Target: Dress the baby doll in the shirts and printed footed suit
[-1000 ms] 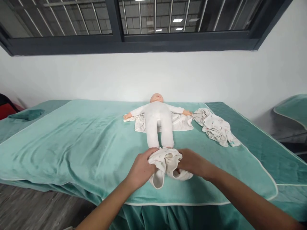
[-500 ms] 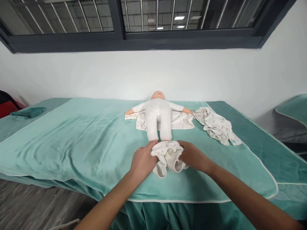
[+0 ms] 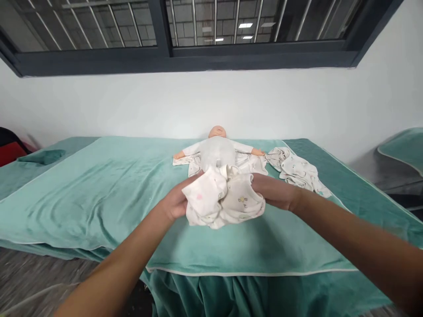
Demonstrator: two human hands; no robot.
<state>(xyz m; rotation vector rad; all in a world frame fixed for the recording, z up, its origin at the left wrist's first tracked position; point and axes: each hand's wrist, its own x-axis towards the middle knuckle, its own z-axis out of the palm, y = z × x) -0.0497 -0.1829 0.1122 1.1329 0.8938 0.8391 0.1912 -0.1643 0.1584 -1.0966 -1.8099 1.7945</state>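
White printed baby pants point(image 3: 241, 200), bunched up, are held between my two hands over the bed. My left hand point(image 3: 177, 196) grips their left side and my right hand point(image 3: 272, 189) grips the right side; most fingers are hidden by the cloth. Just behind the pants a baby doll point(image 3: 216, 149) in a white body lies on its back, arms spread and head towards the wall. Its legs and feet are covered from sight by the pants. Beneath the doll a white patterned baby shirt point(image 3: 254, 164) lies spread out.
A crumpled heap of printed baby clothes point(image 3: 299, 171) lies right of the doll. Everything rests on a bed with a light green blanket point(image 3: 109, 189). Behind it are a white wall point(image 3: 132, 103) and a barred window. A red and black object point(image 3: 9, 149) stands far left.
Both hands have lifted the pants up and towards the doll's body. The cloth is opened wider and now hides the doll's legs, which showed before.
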